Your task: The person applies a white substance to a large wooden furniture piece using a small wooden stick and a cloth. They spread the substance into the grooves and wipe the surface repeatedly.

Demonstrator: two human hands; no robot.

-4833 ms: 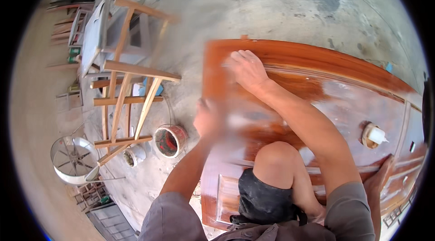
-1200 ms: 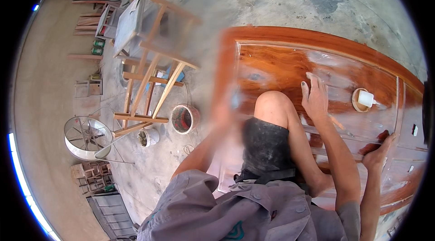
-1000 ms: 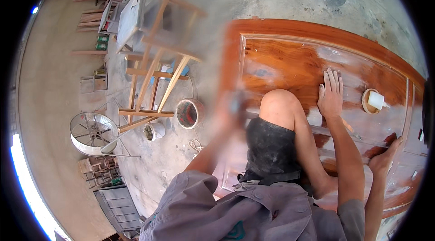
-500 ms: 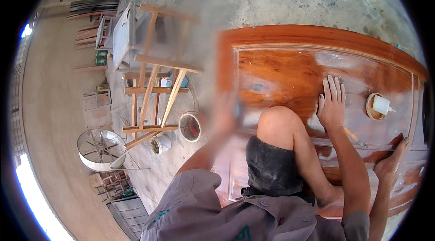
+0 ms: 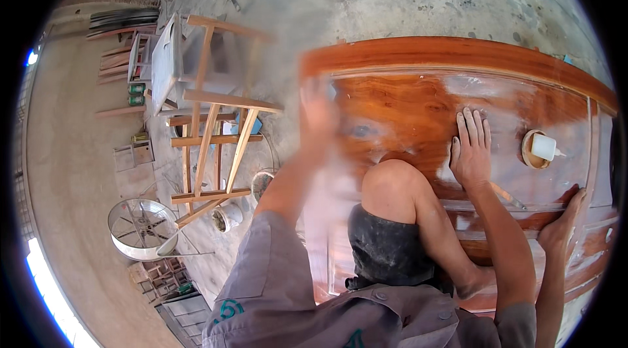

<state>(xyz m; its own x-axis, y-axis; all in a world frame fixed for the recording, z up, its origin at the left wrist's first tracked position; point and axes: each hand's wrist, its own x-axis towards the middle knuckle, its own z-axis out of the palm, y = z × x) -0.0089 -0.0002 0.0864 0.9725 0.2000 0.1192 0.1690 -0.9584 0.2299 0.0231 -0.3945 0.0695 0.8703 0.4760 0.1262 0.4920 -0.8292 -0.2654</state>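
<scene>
A large reddish-brown wooden panel (image 5: 405, 103) with raised mouldings and pale dusty patches lies under me. My left hand (image 5: 319, 112) is on its left border near the far corner, smeared by motion; a small greyish patch shows beside the fingers, but I cannot make out what it is. My right hand (image 5: 472, 152) rests flat on the panel with its fingers stretched out and nothing in it. Beside my right wrist lies a brush (image 5: 508, 196). To its right, a white squeeze bottle (image 5: 544, 148) lies over a round shallow container (image 5: 527, 153).
Wooden stool-like frames (image 5: 212, 139) stand on the concrete floor to the left, beside a grey-white table (image 5: 167, 67). Nearer are a bucket (image 5: 263, 182), a white pot (image 5: 227, 216) and a large round fan (image 5: 142, 229). My bent knee (image 5: 396, 191) and bare feet are on the panel.
My left hand has moved away from me along the panel's left border, toward the far corner. My right hand stays flat in its place. The view has shifted slightly.
</scene>
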